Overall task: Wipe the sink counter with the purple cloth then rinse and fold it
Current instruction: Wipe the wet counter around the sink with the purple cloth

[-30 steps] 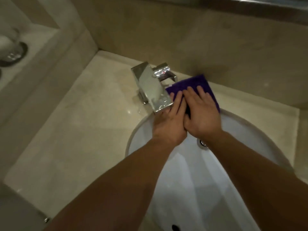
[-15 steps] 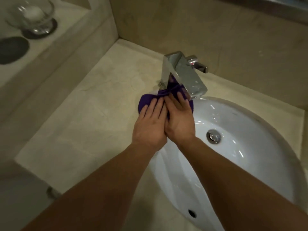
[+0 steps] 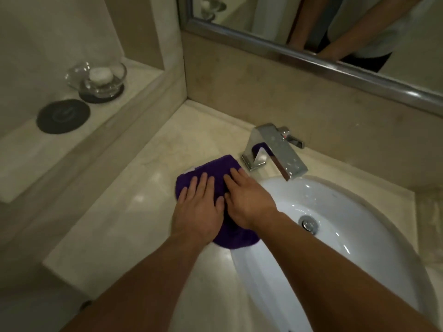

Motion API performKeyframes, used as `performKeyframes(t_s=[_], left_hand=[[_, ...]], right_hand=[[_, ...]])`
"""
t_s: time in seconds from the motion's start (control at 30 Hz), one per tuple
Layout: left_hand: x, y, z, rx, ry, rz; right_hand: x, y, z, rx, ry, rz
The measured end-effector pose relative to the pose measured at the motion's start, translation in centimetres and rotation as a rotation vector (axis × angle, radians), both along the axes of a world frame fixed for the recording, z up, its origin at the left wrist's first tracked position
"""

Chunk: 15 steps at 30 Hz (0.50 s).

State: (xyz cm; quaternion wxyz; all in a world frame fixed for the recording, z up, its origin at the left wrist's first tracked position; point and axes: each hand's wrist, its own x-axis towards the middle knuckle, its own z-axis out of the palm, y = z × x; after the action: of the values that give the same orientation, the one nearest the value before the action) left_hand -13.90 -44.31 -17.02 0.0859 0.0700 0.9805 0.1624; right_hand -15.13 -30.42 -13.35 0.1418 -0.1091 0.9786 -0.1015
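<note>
Hands lay flat side by side on the purple cloth [image 3: 211,172], fingers straight and pressing down, neither one curled round it. The left hand [image 3: 199,207] covered the cloth's middle; the right hand [image 3: 247,202] sat just beside it, nearer the faucet [image 3: 275,149]. The cloth rested on the sink counter [image 3: 124,212], left of the faucet, its near edge reaching the rim of the white basin [image 3: 359,212].
</note>
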Motion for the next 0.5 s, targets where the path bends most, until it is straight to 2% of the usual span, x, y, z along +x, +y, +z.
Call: performKeyframes(t_s=[0.13,0.27,0.5], left_hand=[[-5.7,-0.1,0.3,-0.039,-0.037,-0.077],[-12.6,0.3,0.3,-0.039,-0.023,-0.197],[-23.9,1.7,0.6,-0.044,-0.042,-0.630]], right_hand=[[-1.7,-1.1,-1.0,0.001,0.043,-0.051],[-5.9,-2.7,-2.0,-0.126,0.119,-0.204],[-13.5,-4.7,-1.2,-0.206,-0.033,-0.599]])
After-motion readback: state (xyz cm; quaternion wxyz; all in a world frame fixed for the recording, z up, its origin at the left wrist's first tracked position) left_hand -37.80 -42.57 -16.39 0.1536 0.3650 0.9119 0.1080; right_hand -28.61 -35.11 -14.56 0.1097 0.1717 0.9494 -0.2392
